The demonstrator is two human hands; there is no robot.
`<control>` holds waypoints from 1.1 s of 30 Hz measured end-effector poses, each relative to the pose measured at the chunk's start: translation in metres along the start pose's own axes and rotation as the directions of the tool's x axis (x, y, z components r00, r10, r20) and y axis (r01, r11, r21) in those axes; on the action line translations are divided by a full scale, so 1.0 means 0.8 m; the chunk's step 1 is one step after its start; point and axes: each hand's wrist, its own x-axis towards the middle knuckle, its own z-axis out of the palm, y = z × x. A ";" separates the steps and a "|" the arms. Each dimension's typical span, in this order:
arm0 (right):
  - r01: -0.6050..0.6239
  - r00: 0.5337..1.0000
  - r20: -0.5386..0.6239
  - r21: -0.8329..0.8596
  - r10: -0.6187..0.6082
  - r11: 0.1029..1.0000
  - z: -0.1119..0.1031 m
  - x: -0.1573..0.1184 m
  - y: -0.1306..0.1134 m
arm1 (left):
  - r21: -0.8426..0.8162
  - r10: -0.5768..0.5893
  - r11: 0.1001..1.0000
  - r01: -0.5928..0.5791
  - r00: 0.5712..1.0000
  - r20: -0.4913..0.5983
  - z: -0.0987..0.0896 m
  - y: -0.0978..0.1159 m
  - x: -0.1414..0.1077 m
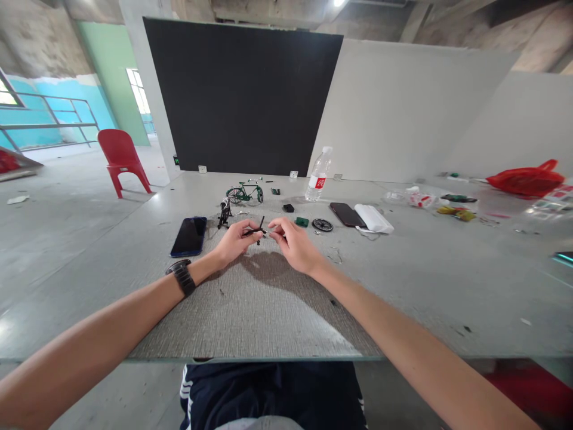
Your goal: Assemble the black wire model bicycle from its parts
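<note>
Left hand (237, 240) low over the tabletop (179, 328), its grip pinching a small dark part (261, 227) between thumb and fingers; a thin bar of the part points up and away. Right hand (292, 243) just beside it, grip pinched on a thin pale piece (267, 232) that meets the dark part; too small to say what it is. Black watch (182, 278) on left wrist. Behind the left hand, a cluster of black parts (224, 213) standing up; farther back, a green model bicycle (245, 193), upright, side-on. Beyond the right hand: a small green piece (301, 221), then a loose spoked wheel (322, 225) lying flat just beside it, and a small black block (289, 208) farther back. Blue-edged phone (189, 236) lies to the left of the left hand. Off to the right, a dark phone (346, 215) next to a white item (374, 219). Clear bottle (319, 174) with red-and-white label stands near the back edge, before a black panel (246, 95). Red plastic bag (528, 179) at far right. Red chair (123, 156) on the floor, left.
</note>
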 end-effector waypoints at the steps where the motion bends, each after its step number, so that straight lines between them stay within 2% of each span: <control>1: -0.012 1.000 0.007 0.009 0.012 1.000 -0.001 0.000 0.000 | 0.003 -0.002 1.000 0.002 1.000 0.002 0.000 0.000 0.000; 6: -0.031 0.999 0.021 0.051 0.030 0.998 -0.001 0.000 0.001 | 0.000 -0.001 1.000 0.001 1.000 0.002 0.000 -0.002 0.001; 14: 0.012 1.000 -0.021 -0.001 -0.012 1.000 0.003 0.000 0.003 | 0.020 0.000 1.000 0.001 1.000 -0.008 0.000 0.000 0.000; 22: -0.042 0.999 0.009 0.053 0.041 0.998 -0.001 -0.001 0.004 | 0.049 0.008 0.999 -0.007 1.000 -0.008 0.001 0.002 -0.001; 33: -0.078 0.997 0.037 0.123 0.074 0.989 -0.005 -0.002 0.005 | 0.214 0.108 0.971 -0.107 0.994 0.010 -0.003 0.000 -0.001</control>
